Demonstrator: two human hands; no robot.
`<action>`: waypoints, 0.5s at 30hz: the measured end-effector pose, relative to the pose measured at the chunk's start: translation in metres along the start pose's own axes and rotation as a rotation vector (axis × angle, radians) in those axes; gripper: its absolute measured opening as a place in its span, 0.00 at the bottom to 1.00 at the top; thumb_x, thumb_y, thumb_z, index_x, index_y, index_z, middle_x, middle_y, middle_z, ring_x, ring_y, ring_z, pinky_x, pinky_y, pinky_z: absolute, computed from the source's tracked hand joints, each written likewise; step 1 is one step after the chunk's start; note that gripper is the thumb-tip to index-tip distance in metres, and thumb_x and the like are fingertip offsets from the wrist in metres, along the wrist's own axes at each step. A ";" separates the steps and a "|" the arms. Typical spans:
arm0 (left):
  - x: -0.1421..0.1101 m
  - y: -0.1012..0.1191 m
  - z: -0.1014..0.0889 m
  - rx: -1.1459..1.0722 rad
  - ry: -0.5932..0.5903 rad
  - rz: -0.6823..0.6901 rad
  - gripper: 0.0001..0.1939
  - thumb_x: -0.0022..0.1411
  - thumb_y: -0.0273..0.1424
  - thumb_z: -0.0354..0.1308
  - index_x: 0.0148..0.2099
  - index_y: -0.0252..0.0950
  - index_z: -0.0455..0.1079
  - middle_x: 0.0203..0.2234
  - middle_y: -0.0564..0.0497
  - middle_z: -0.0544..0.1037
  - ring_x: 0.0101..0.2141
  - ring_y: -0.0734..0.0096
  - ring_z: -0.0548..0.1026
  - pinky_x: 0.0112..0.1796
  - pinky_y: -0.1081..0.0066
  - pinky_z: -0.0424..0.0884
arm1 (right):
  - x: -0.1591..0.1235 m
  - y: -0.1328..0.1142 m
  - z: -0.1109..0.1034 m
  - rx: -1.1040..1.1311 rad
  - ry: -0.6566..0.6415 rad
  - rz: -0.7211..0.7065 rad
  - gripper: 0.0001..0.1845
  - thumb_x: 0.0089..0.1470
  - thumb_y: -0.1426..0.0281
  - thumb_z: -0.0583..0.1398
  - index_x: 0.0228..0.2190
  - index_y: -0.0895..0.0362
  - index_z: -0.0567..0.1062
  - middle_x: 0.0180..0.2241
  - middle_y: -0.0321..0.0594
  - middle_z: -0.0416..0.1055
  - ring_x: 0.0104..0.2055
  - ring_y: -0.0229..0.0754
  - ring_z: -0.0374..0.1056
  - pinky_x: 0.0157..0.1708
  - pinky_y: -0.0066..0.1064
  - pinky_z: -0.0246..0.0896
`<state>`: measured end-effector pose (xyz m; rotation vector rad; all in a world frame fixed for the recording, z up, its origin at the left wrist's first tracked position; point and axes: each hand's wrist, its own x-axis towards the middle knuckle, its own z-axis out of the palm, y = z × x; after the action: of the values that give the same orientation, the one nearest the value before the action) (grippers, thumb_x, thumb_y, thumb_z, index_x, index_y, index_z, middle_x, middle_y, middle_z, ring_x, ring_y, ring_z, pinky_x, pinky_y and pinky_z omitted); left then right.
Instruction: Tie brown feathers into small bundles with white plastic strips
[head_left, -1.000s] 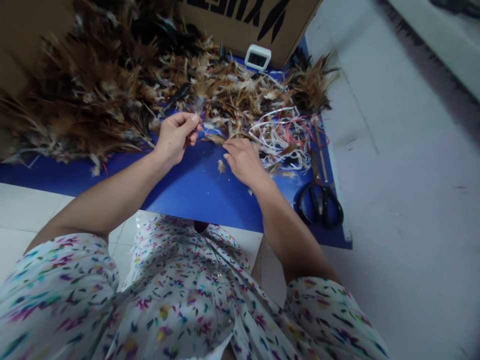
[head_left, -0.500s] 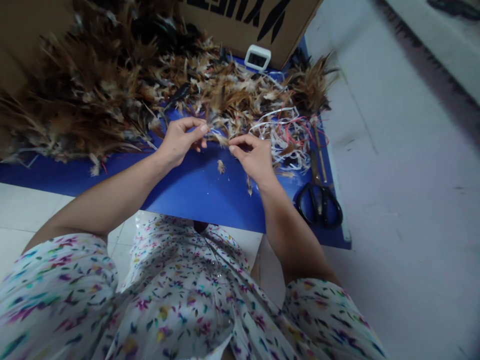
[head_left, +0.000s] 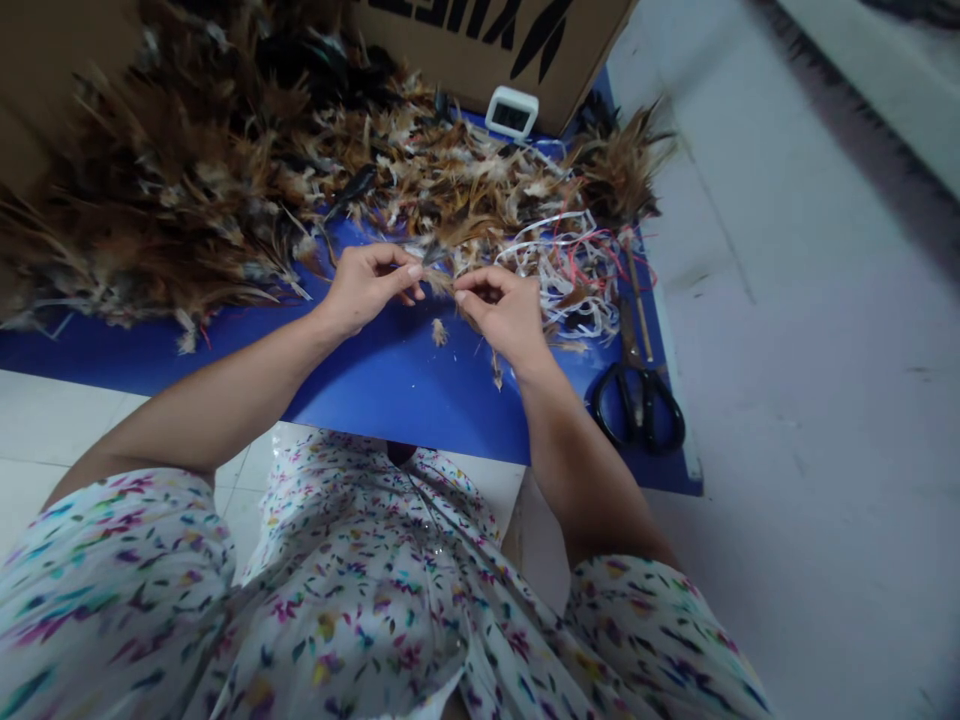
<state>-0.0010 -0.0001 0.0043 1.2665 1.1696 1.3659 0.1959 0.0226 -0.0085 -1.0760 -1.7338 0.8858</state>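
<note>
Between my two hands a small brown feather (head_left: 438, 282) is stretched just above the blue tabletop (head_left: 390, 370). My left hand (head_left: 371, 285) pinches its left end between thumb and fingertips. The other end is pinched by my right hand (head_left: 506, 310), its fingers curled in. Behind both hands lies a loose pile of brown and whitish feathers (head_left: 450, 175). A small tuft of fluff (head_left: 439, 332) rests on the table below the held feather, and another little feather (head_left: 496, 370) lies beside my right wrist.
Black-handled scissors (head_left: 637, 405) and a thin stick (head_left: 639, 300) lie at the right edge. White and red strips (head_left: 574, 275) are tangled near my right hand. A white digital clock (head_left: 512, 111) stands before a cardboard box (head_left: 480, 50). Large feather bundles (head_left: 150, 200) fill the left.
My left hand has shifted slightly right, closer to my right hand. The right hand has barely moved, and both keep their pinch.
</note>
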 end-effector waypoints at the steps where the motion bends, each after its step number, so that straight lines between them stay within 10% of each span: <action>1: 0.000 0.000 0.000 0.009 0.002 0.005 0.11 0.55 0.32 0.73 0.29 0.34 0.76 0.19 0.51 0.78 0.21 0.76 0.76 0.28 0.77 0.74 | 0.000 -0.001 0.000 0.011 -0.002 0.007 0.05 0.48 0.72 0.63 0.30 0.56 0.80 0.26 0.35 0.77 0.27 0.34 0.68 0.32 0.31 0.66; 15: -0.001 0.007 0.004 -0.310 0.091 -0.264 0.10 0.59 0.27 0.69 0.27 0.32 0.74 0.19 0.54 0.76 0.19 0.84 0.72 0.27 0.83 0.73 | 0.005 0.007 0.002 0.237 -0.002 0.041 0.12 0.50 0.61 0.68 0.36 0.54 0.79 0.32 0.35 0.79 0.34 0.37 0.74 0.39 0.34 0.72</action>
<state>0.0034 -0.0017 0.0108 0.8089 1.0927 1.3544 0.1951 0.0295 -0.0138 -0.9557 -1.5671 1.0886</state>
